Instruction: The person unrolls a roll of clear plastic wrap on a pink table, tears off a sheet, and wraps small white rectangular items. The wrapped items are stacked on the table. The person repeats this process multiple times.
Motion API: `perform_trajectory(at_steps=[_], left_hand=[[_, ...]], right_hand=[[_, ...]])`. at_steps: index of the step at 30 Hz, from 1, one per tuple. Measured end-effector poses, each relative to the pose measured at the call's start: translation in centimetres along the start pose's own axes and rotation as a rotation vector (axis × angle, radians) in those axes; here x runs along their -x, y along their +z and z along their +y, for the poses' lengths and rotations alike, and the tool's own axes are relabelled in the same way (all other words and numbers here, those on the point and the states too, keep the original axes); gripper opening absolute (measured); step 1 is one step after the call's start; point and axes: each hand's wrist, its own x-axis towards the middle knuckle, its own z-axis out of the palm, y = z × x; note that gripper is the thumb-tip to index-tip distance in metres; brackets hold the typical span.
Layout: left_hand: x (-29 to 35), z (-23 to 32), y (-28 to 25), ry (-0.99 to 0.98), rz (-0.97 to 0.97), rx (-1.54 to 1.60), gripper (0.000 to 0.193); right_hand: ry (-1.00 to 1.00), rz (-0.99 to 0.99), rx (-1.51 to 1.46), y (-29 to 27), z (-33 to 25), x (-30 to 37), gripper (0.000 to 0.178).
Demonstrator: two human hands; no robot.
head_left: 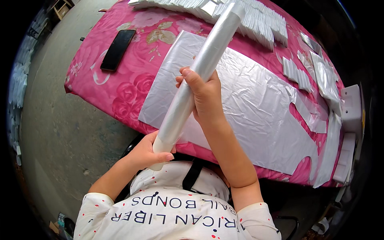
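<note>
Plastic roll [179, 113], long, glossy, translucent white, left hand [144, 152] gripping lower end, right hand [208, 94] wrapped mid-length

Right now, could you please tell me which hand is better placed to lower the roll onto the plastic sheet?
Probably the right hand: it grips the roll near its middle, in view over the plastic sheet, while the left hand holds the roll's near end, back from the sheet.

The pink floral tabletop [102, 94] leaves passage at its near-left corner, while stacked white plastic packets [262, 24] block the far edge.
</note>
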Motion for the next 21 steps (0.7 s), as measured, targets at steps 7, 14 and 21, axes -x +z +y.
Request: perform_trajectory(at_steps=[7, 14, 21], left_hand=[[0.2, -0.9, 0.5, -0.084, -0.348, 0.262, 0.069], [-2.5, -0.4, 0.5, 0.075, 0.066, 0.101, 0.085], [-0.7, -1.4, -1.0, -0.247, -0.127, 0.073, 0.075]], right_hand=[[-0.006, -0.014, -0.108, -1.0, -0.6, 1.3, 0.066], [-0.065, 0.1, 0.067, -2.1, 2.5, 2.5, 0.051], [0.005, 0.116, 0.219, -6.5, 2.1, 2.3, 0.062]])
